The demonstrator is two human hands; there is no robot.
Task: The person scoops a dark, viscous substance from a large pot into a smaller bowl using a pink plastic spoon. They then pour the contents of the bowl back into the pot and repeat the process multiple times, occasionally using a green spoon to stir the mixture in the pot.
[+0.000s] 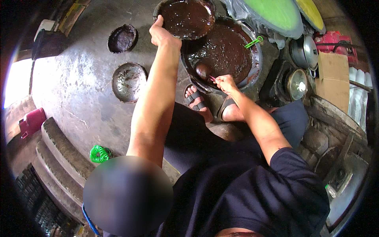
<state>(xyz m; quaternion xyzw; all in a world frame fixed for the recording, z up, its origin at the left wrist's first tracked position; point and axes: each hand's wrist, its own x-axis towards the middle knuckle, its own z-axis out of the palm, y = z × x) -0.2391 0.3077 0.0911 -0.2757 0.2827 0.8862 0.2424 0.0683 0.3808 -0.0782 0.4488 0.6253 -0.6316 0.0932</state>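
A round bowl [188, 19] of glossy dark brown liquid is tilted over the edge of a large basin [257, 63], gripped at its near left rim by my left hand [162, 34]. The basin holds the same thick brown liquid. My right hand [225, 83], near the basin's front edge, pinches a thin reddish handle. Beside it a rounded, brown-coated ladle or scoop [203, 70] lies in the liquid; whether the handle belongs to it is hard to tell. A green plastic clip or handle [253, 42] rests at the basin's right rim.
Two round bowls, one dark-coated [122, 38] and one shiny [129, 82], stand on the floor at left. Right of the basin are a lidded metal pot [308, 52], a glass-lidded pan [297, 84] and cardboard [333, 80]. Green coiled hose [100, 154] lies near concrete steps [63, 151].
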